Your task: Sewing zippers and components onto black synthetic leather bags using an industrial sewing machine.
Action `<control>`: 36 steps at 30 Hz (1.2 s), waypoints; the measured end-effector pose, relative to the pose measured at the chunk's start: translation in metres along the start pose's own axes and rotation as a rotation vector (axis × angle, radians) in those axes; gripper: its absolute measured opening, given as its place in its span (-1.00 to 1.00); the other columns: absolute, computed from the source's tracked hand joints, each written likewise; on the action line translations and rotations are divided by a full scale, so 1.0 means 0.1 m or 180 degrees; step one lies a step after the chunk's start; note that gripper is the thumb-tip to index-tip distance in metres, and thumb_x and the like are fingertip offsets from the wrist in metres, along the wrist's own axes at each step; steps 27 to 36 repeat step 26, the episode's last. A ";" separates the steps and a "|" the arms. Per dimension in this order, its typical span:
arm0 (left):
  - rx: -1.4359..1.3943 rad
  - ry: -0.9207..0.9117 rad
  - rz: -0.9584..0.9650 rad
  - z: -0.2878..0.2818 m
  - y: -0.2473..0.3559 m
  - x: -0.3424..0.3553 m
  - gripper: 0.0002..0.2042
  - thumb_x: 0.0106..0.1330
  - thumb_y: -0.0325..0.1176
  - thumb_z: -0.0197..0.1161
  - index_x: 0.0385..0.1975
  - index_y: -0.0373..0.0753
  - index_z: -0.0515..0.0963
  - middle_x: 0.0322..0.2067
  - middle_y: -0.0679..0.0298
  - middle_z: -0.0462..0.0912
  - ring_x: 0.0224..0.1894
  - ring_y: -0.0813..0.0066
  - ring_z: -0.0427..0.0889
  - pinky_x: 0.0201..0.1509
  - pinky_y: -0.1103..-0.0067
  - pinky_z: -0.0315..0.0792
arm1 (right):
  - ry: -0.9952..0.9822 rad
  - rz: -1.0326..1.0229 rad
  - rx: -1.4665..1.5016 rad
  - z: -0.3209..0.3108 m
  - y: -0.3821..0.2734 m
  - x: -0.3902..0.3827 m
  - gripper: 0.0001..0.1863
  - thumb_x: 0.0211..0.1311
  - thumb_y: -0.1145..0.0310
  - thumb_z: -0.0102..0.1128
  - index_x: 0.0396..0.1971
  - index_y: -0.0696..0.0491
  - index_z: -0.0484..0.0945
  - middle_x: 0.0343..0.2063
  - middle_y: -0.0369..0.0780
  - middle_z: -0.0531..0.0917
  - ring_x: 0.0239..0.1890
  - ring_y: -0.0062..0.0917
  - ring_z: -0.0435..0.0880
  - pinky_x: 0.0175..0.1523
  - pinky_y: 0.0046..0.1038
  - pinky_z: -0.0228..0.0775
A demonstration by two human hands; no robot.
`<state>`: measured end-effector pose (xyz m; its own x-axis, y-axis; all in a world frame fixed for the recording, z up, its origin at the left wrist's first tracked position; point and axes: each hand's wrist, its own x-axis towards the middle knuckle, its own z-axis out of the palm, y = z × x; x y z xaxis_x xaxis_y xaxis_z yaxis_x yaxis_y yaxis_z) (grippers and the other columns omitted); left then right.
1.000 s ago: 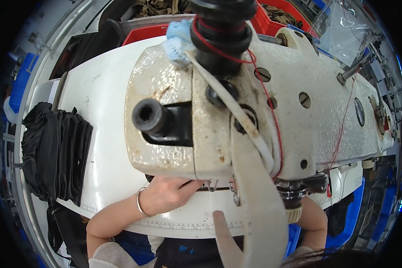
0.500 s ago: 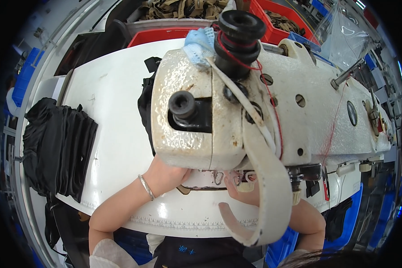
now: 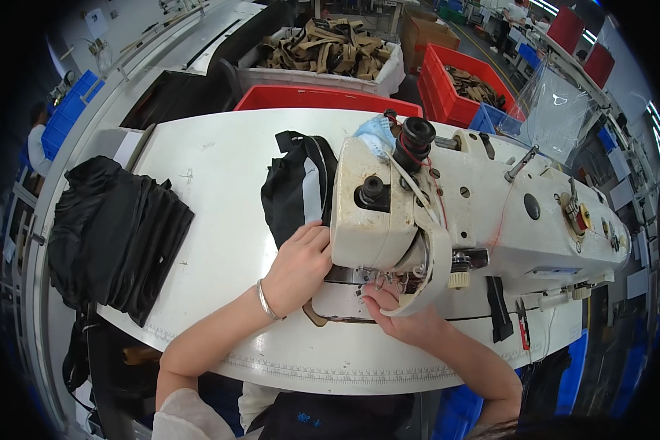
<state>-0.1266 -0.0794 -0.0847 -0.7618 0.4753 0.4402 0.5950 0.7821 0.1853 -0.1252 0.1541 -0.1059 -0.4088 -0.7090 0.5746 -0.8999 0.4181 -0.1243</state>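
Note:
A white sewing machine (image 3: 374, 235) stands over the pale table, red thread running along its head. Left of the head lies a black fabric piece (image 3: 290, 187) with a white strip (image 3: 312, 192) on it. My left hand (image 3: 301, 264), a silver bangle at its wrist, is closed on the near end of this fabric, against the machine's side; its fingertips are partly hidden. By the needle area, my right hand (image 3: 403, 315) has its fingers curled in, thumb toward them. The curved white guard (image 3: 436, 275) covers part of that hand, and what it pinches cannot be made out.
A stack of black fabric pieces (image 3: 117, 235) lies on the table's left. Red-handled snips (image 3: 523, 326) and a black strip (image 3: 499, 308) lie at the right. Beyond the far edge stand a red bin (image 3: 315, 99) and a white-lined container (image 3: 389, 77) of tan-and-black straps.
The view has drawn back, so the machine looks smaller and more of the table and black fabric shows. Both hands stay close to the needle area, now less hidden by the machine head.

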 end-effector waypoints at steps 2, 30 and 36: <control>0.0406 -0.0276 0.0210 -0.10 0.01 0.08 -0.70 -0.07 -0.57 0.20 -0.25 -0.38 0.54 -0.37 0.15 0.54 -0.18 0.22 0.55 0.13 0.41 0.41 | 0.0345 -0.0360 -0.0061 -0.01 -0.05 0.06 -0.70 0.03 0.49 0.37 -0.20 0.10 0.56 -0.24 -0.21 0.61 -0.41 -0.45 0.61 -0.23 -0.42 0.50; -0.1948 -0.1898 -0.0973 -0.93 0.63 -0.70 -0.84 0.04 -0.45 0.48 -0.47 -0.32 0.62 0.14 0.13 0.40 0.26 0.10 0.32 0.07 0.38 0.52 | -0.1990 0.3056 0.2342 -1.91 -0.76 -1.07 -0.81 0.28 0.32 0.25 -0.37 0.15 0.68 0.13 -0.21 0.53 0.04 -0.41 0.48 0.12 -0.44 0.34; -0.1948 -0.1898 -0.0973 -0.93 0.63 -0.70 -0.84 0.04 -0.45 0.48 -0.47 -0.32 0.62 0.14 0.13 0.40 0.26 0.10 0.32 0.07 0.38 0.52 | -0.1990 0.3056 0.2342 -1.91 -0.76 -1.07 -0.81 0.28 0.32 0.25 -0.37 0.15 0.68 0.13 -0.21 0.53 0.04 -0.41 0.48 0.12 -0.44 0.34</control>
